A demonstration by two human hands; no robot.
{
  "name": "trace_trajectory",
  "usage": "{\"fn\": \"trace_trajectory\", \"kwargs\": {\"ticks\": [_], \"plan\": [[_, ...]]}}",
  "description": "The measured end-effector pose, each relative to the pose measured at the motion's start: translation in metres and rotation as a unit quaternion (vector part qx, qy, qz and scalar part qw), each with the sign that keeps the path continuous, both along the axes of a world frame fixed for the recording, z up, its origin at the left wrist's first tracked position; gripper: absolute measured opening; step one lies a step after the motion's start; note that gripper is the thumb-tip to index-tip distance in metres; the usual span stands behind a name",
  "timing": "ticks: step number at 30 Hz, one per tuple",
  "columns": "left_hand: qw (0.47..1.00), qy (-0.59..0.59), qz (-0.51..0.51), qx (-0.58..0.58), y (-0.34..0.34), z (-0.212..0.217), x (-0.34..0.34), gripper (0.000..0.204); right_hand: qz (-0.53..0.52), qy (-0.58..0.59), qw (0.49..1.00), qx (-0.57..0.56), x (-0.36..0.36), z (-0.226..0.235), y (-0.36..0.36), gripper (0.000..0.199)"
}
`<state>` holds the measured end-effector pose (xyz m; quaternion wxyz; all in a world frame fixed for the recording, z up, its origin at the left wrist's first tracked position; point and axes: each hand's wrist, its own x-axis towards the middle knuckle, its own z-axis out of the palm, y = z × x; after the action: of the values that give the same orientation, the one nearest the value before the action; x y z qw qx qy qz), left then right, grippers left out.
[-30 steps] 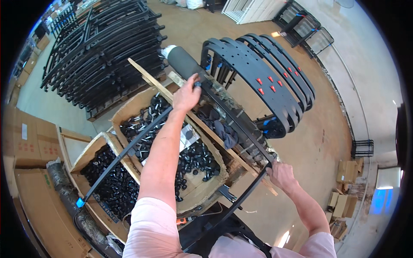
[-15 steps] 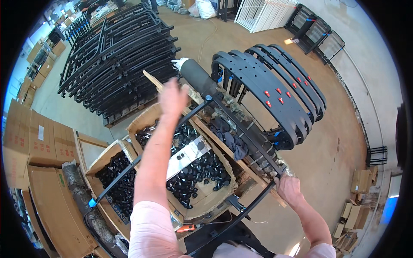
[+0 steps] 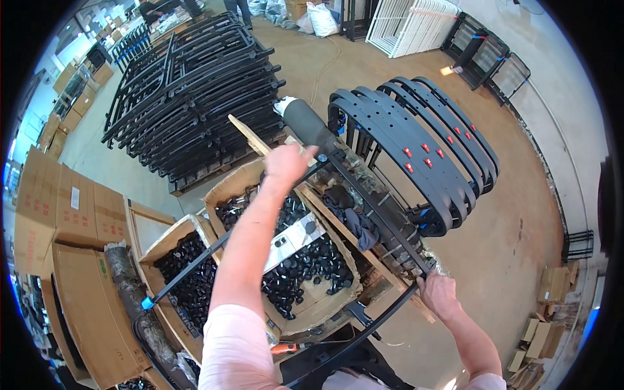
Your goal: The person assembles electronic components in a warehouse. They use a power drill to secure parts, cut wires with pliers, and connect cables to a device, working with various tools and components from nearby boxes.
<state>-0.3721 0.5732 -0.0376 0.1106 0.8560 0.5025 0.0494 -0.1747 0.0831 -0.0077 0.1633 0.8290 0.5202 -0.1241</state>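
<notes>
A black metal tube frame (image 3: pixel 187 270) lies across the padded bench and the boxes, with a blue cap (image 3: pixel 147 303) at its left end. Around the frame's near right corner, my right hand (image 3: pixel 439 296) is closed. Over the box's far edge, my left hand (image 3: pixel 286 164) is curled beside the frame's far corner, where a round blue-grey cap (image 3: pixel 322 158) shows. Anything inside its fingers is hidden. Beneath the left forearm, a cardboard box (image 3: pixel 325 312) holds many small black plastic caps (image 3: pixel 312 263) and a white strip (image 3: pixel 296 242).
Stacked black frames (image 3: pixel 195 97) stand far left. Curved black panels with red pieces (image 3: pixel 403 140) stand right of the padded roller (image 3: pixel 304 120). A smaller box of black parts (image 3: pixel 185 266) and cartons (image 3: pixel 91 312) are left. An orange-handled tool (image 3: pixel 283 348) lies near me.
My left hand has moved right and slightly down, toward the frame's far corner, and its fingers look more curled. My right hand keeps its grip on the frame. The view has shifted slightly.
</notes>
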Motion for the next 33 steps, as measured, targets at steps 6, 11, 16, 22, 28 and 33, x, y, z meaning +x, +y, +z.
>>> {"fn": "trace_trajectory", "kwargs": {"ticks": [6,11,16,22,28,33], "plan": [[0.975,0.033,-0.206,0.073,0.004,-0.028,0.041,0.054,0.035,-0.004,0.999,0.027,0.006,0.011,0.001,0.042],[0.953,-0.042,-0.267,0.134,0.003,-0.024,0.021,0.033,0.002,0.028,0.999,0.02,0.005,0.003,0.001,0.043],[0.934,-0.306,-0.134,0.129,-0.1,-0.025,-0.028,0.023,-0.016,0.002,0.998,0.068,0.002,-0.01,-0.015,0.038],[0.966,-0.199,0.082,-0.144,-0.098,-0.155,-0.11,0.034,-0.011,0.017,0.997,0.069,-0.001,-0.008,-0.009,0.038],[0.978,-0.061,0.1,-0.171,-0.046,-0.172,-0.063,0.056,-0.03,0.013,0.999,0.031,-0.006,-0.004,0.0,0.038],[0.96,-0.088,0.107,-0.243,-0.035,-0.185,-0.061,0.057,-0.029,0.009,0.999,0.034,-0.003,-0.008,-0.007,0.039]]}}
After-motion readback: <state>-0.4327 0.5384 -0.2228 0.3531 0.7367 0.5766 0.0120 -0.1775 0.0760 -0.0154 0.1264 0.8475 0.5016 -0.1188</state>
